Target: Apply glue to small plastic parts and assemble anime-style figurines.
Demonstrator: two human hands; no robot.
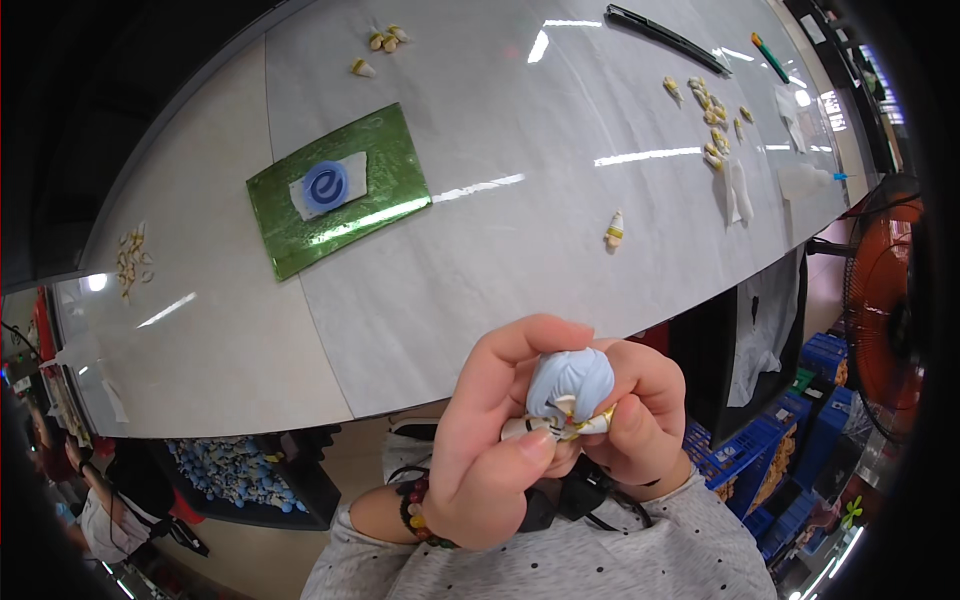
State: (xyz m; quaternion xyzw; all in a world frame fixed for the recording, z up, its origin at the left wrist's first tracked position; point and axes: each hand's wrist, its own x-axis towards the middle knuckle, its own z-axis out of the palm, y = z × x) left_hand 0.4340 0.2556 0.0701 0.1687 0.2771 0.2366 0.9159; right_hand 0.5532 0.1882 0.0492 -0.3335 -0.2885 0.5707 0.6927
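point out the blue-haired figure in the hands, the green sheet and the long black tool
Blue-haired figure (575, 380), head view: on its light-blue hair.
Green sheet (394, 160), head view: on its bare right-hand part.
Long black tool (669, 40), head view: around the middle of its length.

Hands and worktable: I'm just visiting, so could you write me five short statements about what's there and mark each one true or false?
1. The left hand and right hand both hold a figurine with pale blue hair. True.
2. The round blue dish rests directly on the green board. False: white paper lies between them.
3. A black bin at lower left holds many blue and whitish pieces. True.
4. The beaded bracelet is on the right wrist. False: it is on the left one.
5. The fan at the right is orange. True.
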